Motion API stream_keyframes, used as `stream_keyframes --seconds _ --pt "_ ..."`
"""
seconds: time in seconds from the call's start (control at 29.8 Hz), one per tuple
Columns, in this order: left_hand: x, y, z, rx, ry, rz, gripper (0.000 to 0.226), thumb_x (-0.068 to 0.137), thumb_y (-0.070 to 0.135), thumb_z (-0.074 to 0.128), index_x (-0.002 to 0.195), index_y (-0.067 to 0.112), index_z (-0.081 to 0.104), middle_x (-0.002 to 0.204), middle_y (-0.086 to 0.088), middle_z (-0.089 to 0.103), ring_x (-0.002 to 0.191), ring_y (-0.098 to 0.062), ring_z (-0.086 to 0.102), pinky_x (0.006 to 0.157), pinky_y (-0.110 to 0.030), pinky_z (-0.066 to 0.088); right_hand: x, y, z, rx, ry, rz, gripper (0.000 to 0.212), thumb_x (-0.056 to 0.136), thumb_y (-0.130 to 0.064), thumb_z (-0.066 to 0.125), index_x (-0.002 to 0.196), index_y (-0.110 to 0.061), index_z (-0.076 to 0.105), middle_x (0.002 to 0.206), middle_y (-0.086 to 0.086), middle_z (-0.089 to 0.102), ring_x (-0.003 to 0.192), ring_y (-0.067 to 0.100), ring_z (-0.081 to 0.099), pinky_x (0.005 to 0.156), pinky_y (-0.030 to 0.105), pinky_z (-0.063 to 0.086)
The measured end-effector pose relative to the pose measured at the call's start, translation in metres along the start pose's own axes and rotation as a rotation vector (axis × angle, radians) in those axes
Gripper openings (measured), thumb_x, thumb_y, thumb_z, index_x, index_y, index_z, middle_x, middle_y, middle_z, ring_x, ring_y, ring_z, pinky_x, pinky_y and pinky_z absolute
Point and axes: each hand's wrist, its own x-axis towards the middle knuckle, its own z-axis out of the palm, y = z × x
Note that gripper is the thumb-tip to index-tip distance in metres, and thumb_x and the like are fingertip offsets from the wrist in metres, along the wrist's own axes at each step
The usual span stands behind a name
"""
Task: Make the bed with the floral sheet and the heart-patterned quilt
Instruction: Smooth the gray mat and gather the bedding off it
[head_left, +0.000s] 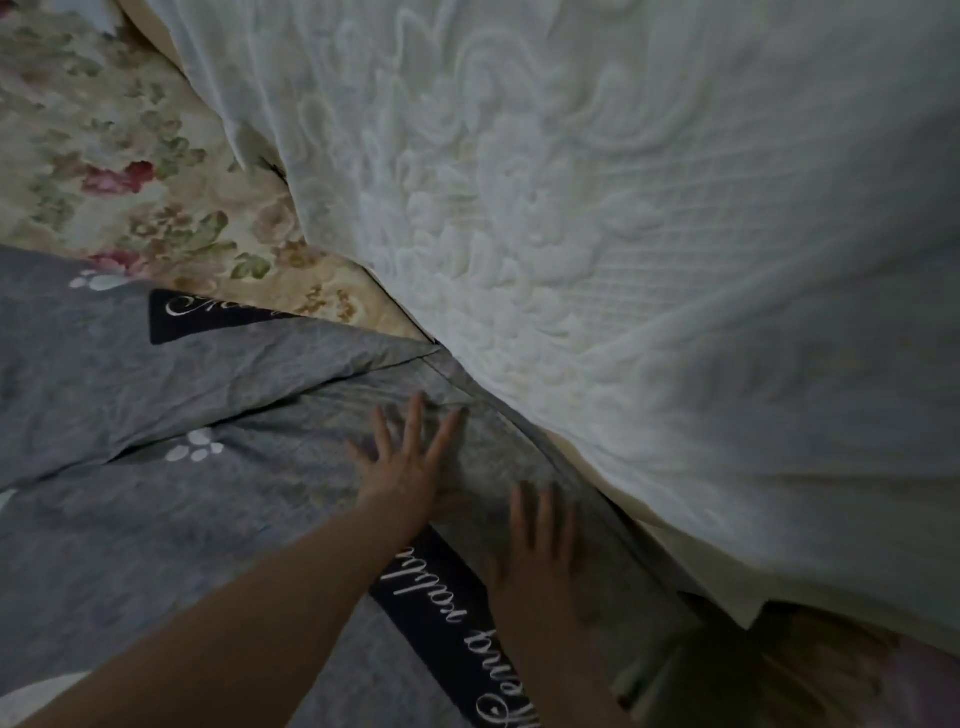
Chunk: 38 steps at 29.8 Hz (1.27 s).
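Observation:
A grey quilt (171, 499) with white paw prints and black bands of white script covers the lower left of the bed. My left hand (410, 462) lies flat on it with fingers spread, near its folded edge. My right hand (540, 540) also presses flat on the quilt, a little nearer to me, beside the black script band (447, 623). The floral sheet (135, 171), cream with red and green flowers, shows at the upper left, beyond the quilt. No heart pattern can be made out on the grey fabric here.
A white quilted cover (649, 260) with a raised stitched pattern fills the right and top, hanging along the quilt's edge. Under its lower border a cream layer (691, 561) and a dark gap (727, 665) show at the lower right.

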Motion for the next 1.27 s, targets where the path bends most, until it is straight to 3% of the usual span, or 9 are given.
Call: stream_keyframes --seconds 0.17,0.37,0.47,0.64,0.77,0.91,1.04,1.21,1.27 --pt "0.059 0.001 0.018 0.030 0.040 -0.001 0.122 0.059 0.097 0.040 0.135 0.049 -0.042 0.148 0.001 -0.049 0.134 -0.056 -0.033 0.100 -0.084 0.004 0.046 0.013 0.040 -0.017 0.038 -0.021 0.070 0.088 -0.059 0.035 0.152 -0.032 0.035 0.160 0.009 0.028 0.145 0.037 0.028 0.101 0.070 0.030" --pt "0.108 0.009 -0.009 0.075 -0.130 0.022 0.118 0.061 0.095 0.046 0.141 0.053 -0.030 0.156 0.005 -0.037 0.141 -0.055 -0.019 0.100 -0.083 0.004 0.120 0.038 0.042 -0.106 0.194 -0.101 0.061 0.096 -0.046 0.033 0.149 -0.019 0.042 0.148 0.012 0.047 0.130 0.033 0.051 0.097 0.053 0.046" --pt "0.094 -0.003 -0.012 0.004 -0.115 0.116 0.105 0.073 0.087 0.044 0.144 0.053 -0.025 0.158 0.008 -0.031 0.142 -0.052 -0.020 0.103 -0.081 0.001 0.096 0.014 0.048 -0.116 0.274 -0.100 0.060 0.093 -0.034 0.035 0.147 -0.009 0.043 0.151 0.016 0.042 0.135 0.035 0.045 0.106 0.053 0.036" --pt "0.053 -0.065 0.000 -0.023 -0.011 0.158 0.077 0.095 0.067 0.033 0.151 0.046 -0.016 0.160 0.013 -0.025 0.143 -0.041 -0.028 0.108 -0.077 0.001 0.069 -0.056 0.044 -0.101 0.382 -0.400 0.060 0.087 -0.027 0.040 0.146 -0.017 0.039 0.151 0.009 0.041 0.139 0.030 0.038 0.112 0.049 0.023" --pt "0.006 -0.136 0.009 -0.015 -0.049 -0.014 0.077 0.102 0.050 0.037 0.141 0.050 -0.029 0.151 0.015 -0.037 0.140 -0.034 -0.035 0.109 -0.075 -0.003 0.063 -0.133 0.024 -0.061 0.274 -0.534 0.067 0.079 -0.029 0.042 0.146 -0.022 0.042 0.153 0.003 0.040 0.139 0.026 0.036 0.112 0.051 0.020" --pt "-0.042 -0.196 -0.014 -0.045 -0.015 -0.150 0.079 0.103 0.047 0.035 0.137 0.050 -0.035 0.158 0.011 -0.029 0.132 -0.028 -0.039 0.108 -0.073 -0.006 0.064 -0.198 -0.014 -0.086 0.216 -0.595 0.066 0.081 -0.028 0.045 0.146 -0.021 0.040 0.152 0.005 0.042 0.138 0.027 0.033 0.113 0.052 0.013" --pt "-0.084 -0.237 -0.062 -0.115 0.054 -0.234 0.075 0.101 0.050 0.037 0.152 0.039 -0.016 0.155 0.011 -0.031 0.139 -0.029 -0.035 0.111 -0.070 -0.005 0.052 -0.252 -0.054 -0.094 0.179 -0.656 0.097 0.065 -0.022 0.087 0.148 -0.021 0.036 0.151 0.007 0.044 0.138 0.029 0.035 0.110 0.053 0.018" --pt "-0.138 -0.268 -0.113 -0.143 0.130 -0.279 0.076 0.100 0.052 0.038 0.153 0.037 -0.015 0.160 0.007 -0.026 0.145 -0.033 -0.028 0.111 -0.070 -0.006 0.026 -0.303 -0.112 -0.149 0.142 -0.650 0.122 0.060 -0.024 0.091 0.154 -0.019 0.014 0.152 0.009 0.041 0.136 0.032 0.045 0.108 0.057 0.029" --pt "-0.151 -0.274 -0.124 -0.153 0.141 -0.292 0.078 0.100 0.052 0.040 0.153 0.038 -0.015 0.161 0.006 -0.026 0.145 -0.034 -0.028 0.111 -0.071 -0.007 0.024 -0.310 -0.124 -0.180 0.140 -0.636 0.121 0.060 -0.027 0.091 0.155 -0.016 0.017 0.152 0.010 0.041 0.136 0.032 0.044 0.109 0.057 0.029"
